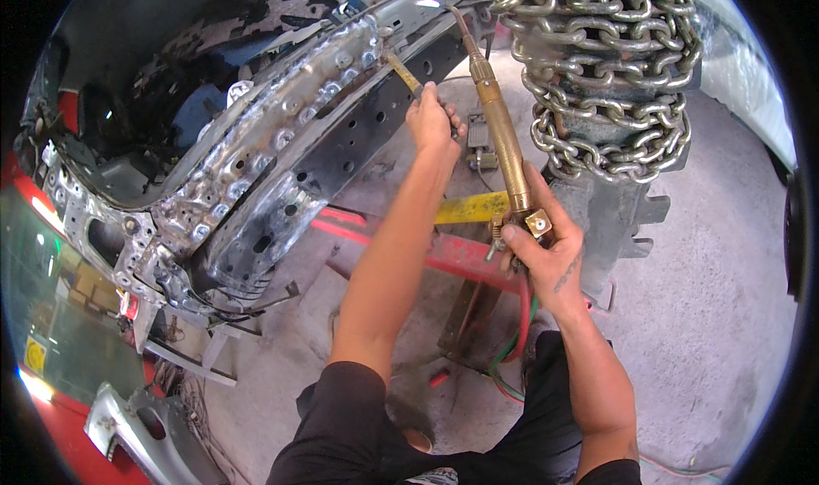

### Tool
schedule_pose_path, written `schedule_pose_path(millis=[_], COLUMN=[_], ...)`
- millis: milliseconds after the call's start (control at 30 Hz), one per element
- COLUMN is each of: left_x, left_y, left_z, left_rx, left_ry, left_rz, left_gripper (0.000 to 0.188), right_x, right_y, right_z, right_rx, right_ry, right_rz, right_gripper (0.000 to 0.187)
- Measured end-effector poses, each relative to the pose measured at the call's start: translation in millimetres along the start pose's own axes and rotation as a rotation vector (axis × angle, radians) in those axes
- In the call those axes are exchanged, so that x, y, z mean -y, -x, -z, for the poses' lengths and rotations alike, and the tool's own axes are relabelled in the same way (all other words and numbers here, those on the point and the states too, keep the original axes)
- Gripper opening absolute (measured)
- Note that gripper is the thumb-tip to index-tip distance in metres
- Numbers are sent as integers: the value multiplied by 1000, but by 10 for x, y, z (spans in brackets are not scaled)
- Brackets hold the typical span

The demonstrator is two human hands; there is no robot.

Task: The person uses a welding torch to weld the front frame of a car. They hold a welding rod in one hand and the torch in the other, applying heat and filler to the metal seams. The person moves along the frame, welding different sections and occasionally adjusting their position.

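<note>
My right hand is closed around the valve end of a brass gas torch. Its thumb lies by the brass knobs, and the thin bent copper tip points up and away, near the top edge of the car's sill. Red and green hoses hang below that hand. My left hand grips a tool with a flat yellow-brown shaft; its exact kind is unclear. The shaft's far end reaches the bare metal sill of the stripped car body, where several weld spots and holes show.
Heavy chain wraps a dark post at the right. Below the sill run a yellow bar and a red beam. A loose grey body panel lies at lower left, beside a red car's window glass.
</note>
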State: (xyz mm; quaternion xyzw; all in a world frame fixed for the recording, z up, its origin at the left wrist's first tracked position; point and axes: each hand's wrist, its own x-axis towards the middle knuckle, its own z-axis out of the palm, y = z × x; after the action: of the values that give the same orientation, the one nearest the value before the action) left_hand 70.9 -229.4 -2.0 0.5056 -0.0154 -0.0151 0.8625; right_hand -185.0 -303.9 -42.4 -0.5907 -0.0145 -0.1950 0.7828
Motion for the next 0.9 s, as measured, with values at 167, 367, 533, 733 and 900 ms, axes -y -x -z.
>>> schedule_pose_path(millis=[167, 367, 533, 733, 900], left_x=[2, -109, -74, 5, 60], left_y=[1, -87, -32, 46, 149], left_z=[-279, -363, -283, -33, 210], left_rx=[-93, -128, -97, -69, -13], left_ry=[134, 227, 148, 10, -70], left_rz=[-11, 65, 60, -38, -128], left_gripper=[33, 32, 30, 30, 29], right_x=[-46, -2, 75, 35, -6], right_y=[-43, -61, -36, 8, 17], right_z=[23, 78, 73, -7, -21], right_rx=[-16, -11, 33, 22, 31], right_ry=[24, -10, -42, -62, -21], right_rz=[130, 151, 97, 71, 95], right_gripper=[71, 70, 72, 71, 71])
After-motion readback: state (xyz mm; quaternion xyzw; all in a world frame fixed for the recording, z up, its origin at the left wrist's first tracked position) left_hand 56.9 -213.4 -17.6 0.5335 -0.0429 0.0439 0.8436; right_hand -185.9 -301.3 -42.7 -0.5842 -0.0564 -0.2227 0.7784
